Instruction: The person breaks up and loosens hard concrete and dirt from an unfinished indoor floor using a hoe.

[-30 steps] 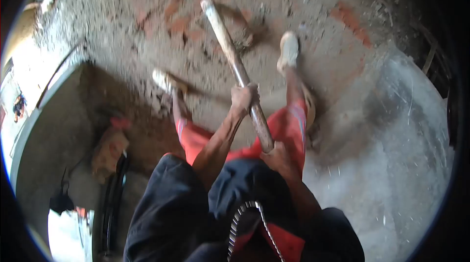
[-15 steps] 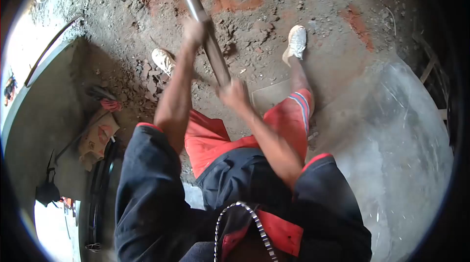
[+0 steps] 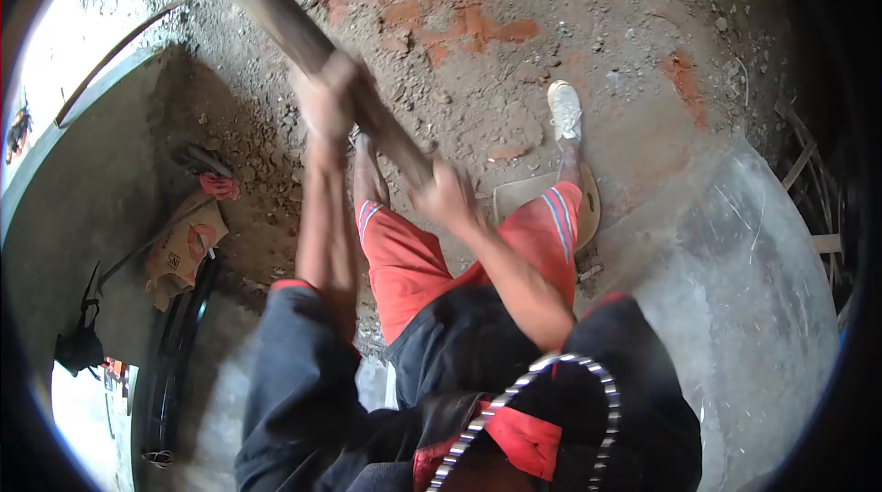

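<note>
A long wooden handle (image 3: 276, 19) runs slantwise from the top left of the view down to my right hand; its far end lies beyond the top edge, so what it carries is hidden. My left hand (image 3: 326, 92), blurred by motion, is wrapped round the middle of the shaft. Near the lower end, my right hand (image 3: 446, 193) grips the same handle. Below and beyond it spreads broken earth with exposed patches of red brick (image 3: 478, 28).
A low grey curved wall (image 3: 83, 189) stands on the left, with a torn cardboard piece (image 3: 188, 248) and a black bag (image 3: 81, 345) by it. Smooth concrete (image 3: 735, 290) lies at right, with wooden pieces (image 3: 801, 157) beyond. My shoe (image 3: 565, 111) rests on the dirt.
The handle has swung to the left at its far end and looks larger, nearer the camera. My left hand has shifted left and slightly down in the view; both hands keep their grip.
</note>
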The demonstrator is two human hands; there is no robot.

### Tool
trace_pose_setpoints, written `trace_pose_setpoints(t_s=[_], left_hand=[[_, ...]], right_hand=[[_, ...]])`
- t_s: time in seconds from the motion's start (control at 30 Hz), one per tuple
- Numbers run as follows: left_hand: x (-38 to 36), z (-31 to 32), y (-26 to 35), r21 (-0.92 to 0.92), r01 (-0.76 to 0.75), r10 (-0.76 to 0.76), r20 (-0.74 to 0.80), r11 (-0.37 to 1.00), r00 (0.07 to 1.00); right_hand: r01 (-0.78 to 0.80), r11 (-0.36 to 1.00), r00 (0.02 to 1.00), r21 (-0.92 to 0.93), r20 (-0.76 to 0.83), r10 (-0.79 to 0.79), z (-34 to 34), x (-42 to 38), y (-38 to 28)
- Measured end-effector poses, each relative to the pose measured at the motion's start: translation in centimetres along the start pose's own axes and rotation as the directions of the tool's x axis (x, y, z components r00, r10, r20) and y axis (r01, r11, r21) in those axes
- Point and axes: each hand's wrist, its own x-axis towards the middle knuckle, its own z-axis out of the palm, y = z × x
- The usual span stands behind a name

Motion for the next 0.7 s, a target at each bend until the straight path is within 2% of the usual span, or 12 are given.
trace_pose_setpoints(t_s=[0.1,0.13,0.2,0.27,0.33,0.37,0.4,0.43,0.47,0.57,0.63,0.7], left_hand=[[13.8,-4.7,5.6,0.285,-0.337,0.303,0.159,0.897,0.94],[12.2,-0.6,8.7,-0.033,-0.273,0.273,-0.001,0.962,0.962],[15.1,-1.1,6.4,0.129,-0.164,0.16,0.044,0.978,0.986],[18.0,-4.5,-4.7,0.571,-0.196,0.031,0.285,0.797,0.958],[8.6,-2.1,-10.6,0.821,0.202,-0.364,0.008,0.534,0.931],[5.4,-3.2,-15.4,0.718,0.323,-0.479,0.015,0.616,0.878],[2.1,-4.2,-20.2,0.604,0.456,-0.586,0.023,0.654,0.81],[-1.1,-4.5,-18.0,0.39,0.537,-0.619,0.121,0.748,0.776],[-4.1,-2.8,-12.4,0.282,0.531,-0.558,0.02,0.799,0.829],[-9.8,-5.8,-6.2,0.11,0.484,-0.491,0.043,0.868,0.87],[-7.0,-6.6,-1.3,0.056,0.167,-0.169,0.041,0.984,0.985],[-1.0,-7.8,4.6,0.291,-0.061,0.051,0.041,0.955,0.998]], right_hand=[[0.044,0.997,0.999,0.064,-0.004,-0.044,2.0,11.8,-6.3],[0.114,0.987,0.992,0.11,-0.071,-0.107,3.2,14.1,-6.8],[-0.102,0.99,0.993,0.1,0.064,0.096,4.9,15.8,-6.8],[-0.207,0.96,0.978,0.189,0.017,0.208,8.7,11.2,-2.2],[-0.118,0.985,0.993,-0.128,0.009,0.12,9.3,3.0,-0.5],[-0.52,0.854,0.836,0.018,0.216,0.505,8.9,-0.7,-0.5],[-0.603,0.784,0.796,0.146,0.177,0.579,8.0,-4.1,0.4],[-0.361,0.927,0.928,-0.1,0.058,0.368,8.7,-8.0,2.6],[-0.39,0.917,0.915,-0.083,0.075,0.396,7.6,-10.3,1.5],[-0.354,0.934,0.928,0.049,0.145,0.344,7.1,-14.9,-1.0],[-0.241,0.959,0.967,0.146,0.121,0.225,7.9,-10.6,-2.2],[-0.216,0.973,0.968,0.084,0.149,0.202,8.3,-2.1,-6.1]])
